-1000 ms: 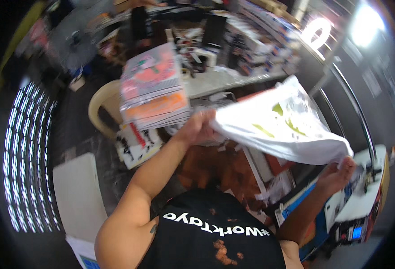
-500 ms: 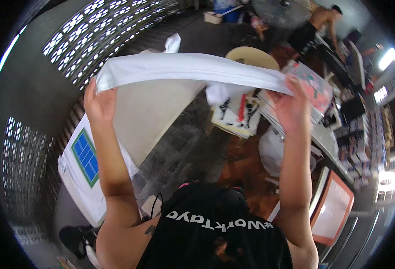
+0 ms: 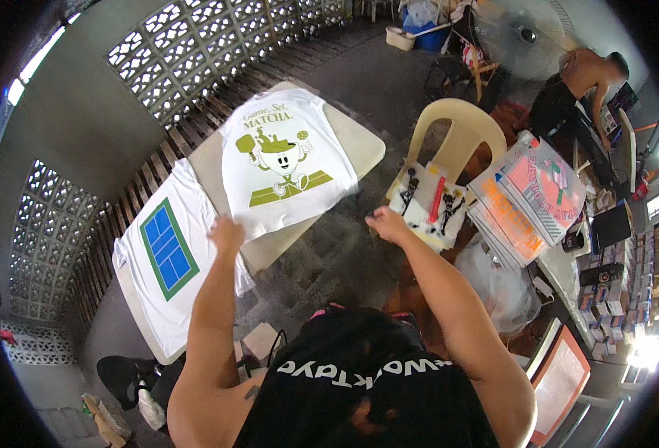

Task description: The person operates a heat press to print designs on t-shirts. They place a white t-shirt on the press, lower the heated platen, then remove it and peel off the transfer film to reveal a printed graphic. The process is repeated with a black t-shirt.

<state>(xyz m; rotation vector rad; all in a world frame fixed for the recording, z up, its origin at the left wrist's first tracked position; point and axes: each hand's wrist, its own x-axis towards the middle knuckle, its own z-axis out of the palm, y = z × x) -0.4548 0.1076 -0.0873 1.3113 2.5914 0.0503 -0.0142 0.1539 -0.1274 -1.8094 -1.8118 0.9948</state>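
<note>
A white T-shirt (image 3: 288,160) with a green cartoon print lies spread flat, print up, on a beige table (image 3: 359,145). My left hand (image 3: 227,233) pinches the shirt's near hem at its left corner. Off the table's near edge, my right hand (image 3: 388,222) hovers with curled fingers, just clear of the shirt's right corner and holding nothing. A second white T-shirt (image 3: 166,257), printed with a blue and green rectangle, lies flat on a board to the left.
A beige plastic chair (image 3: 460,131) with printed sheets on its seat stands right of the table. Further right are a stack of bagged printed items (image 3: 531,198) and a clear plastic bag (image 3: 505,287). Another person (image 3: 568,93) and a fan (image 3: 520,33) are at the back.
The shirt, stretched in the air between both hands before, now lies flat on the table. My right hand has let go of it; my left still holds the hem.
</note>
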